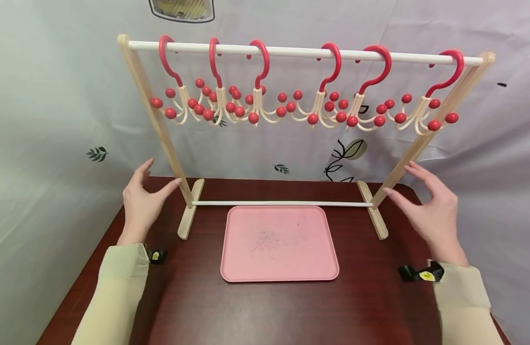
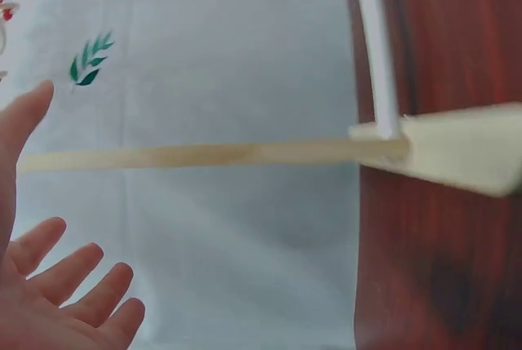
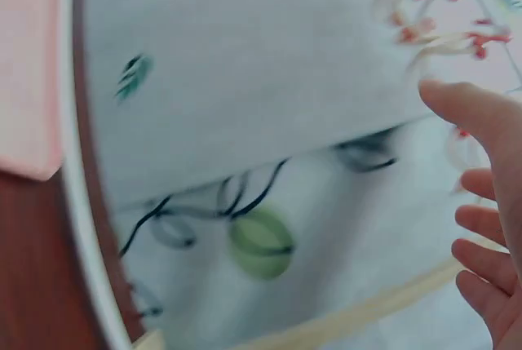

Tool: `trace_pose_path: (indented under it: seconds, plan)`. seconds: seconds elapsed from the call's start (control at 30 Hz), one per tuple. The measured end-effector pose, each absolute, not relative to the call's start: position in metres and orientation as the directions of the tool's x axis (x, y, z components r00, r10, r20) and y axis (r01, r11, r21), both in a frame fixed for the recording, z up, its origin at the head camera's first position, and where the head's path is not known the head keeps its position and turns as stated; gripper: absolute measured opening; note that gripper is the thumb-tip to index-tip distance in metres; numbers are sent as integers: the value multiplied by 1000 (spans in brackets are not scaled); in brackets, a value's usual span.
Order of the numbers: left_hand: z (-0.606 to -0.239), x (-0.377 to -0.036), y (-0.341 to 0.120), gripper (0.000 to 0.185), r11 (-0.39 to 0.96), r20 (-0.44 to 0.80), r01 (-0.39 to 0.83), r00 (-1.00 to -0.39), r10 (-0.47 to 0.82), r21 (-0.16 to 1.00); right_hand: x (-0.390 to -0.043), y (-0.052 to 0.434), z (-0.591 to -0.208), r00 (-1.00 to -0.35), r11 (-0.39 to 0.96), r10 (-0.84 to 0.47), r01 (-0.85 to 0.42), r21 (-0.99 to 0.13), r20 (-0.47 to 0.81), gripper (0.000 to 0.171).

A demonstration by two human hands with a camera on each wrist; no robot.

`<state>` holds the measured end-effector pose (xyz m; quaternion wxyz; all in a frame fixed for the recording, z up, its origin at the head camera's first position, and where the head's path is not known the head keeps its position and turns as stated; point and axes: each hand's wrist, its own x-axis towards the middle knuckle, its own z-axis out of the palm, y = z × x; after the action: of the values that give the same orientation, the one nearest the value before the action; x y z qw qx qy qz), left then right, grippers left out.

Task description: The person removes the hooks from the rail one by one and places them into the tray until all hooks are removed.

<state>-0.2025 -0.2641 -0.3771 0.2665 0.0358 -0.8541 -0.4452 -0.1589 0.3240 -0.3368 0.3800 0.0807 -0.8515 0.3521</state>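
Note:
A small wooden rack (image 1: 165,139) with a white top rail (image 1: 291,50) and a white lower rod (image 1: 282,203) stands at the back of the table. Several multi-armed hangers (image 1: 257,98) with red hooks and red ball tips hang from the top rail. My left hand (image 1: 142,203) is beside the left post, thumb and fingers spread apart. On the other side my right hand (image 1: 435,213) is beside the right post (image 1: 420,143), its thumb and fingers also apart. Both wrist views show relaxed fingers with nothing between them.
A pink tray (image 1: 280,244) lies on the dark red-brown table (image 1: 256,311), in front of the lower rod. Wooden feet (image 1: 186,223) support the rack at each side. Behind it hangs a pale cloth (image 1: 256,153) printed with leaves.

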Motion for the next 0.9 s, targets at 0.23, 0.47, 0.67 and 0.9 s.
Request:
trace_pose_path:
  seconds: [0.23, 0.47, 0.67, 0.9]
  plan:
    - [-365, -222, -258, 78, 455, 369, 185, -858, -356, 871, -147, 306, -294, -666, 569, 290, -458, -683, 688, 56]
    - [-359, -236, -250, 75, 350, 333, 204, -871, -362, 914, -149, 302, -276, -585, 507, 320, -559, -657, 745, 51]
    - [-358, -242, -244, 71, 327, 321, 202, -873, -367, 923, -143, 289, -264, -555, 470, 344, -596, -651, 757, 48]
    - [-362, -243, -245, 67, 340, 338, 207, -855, -392, 917, -152, 291, -249, -566, 502, 406, -519, -692, 718, 47]
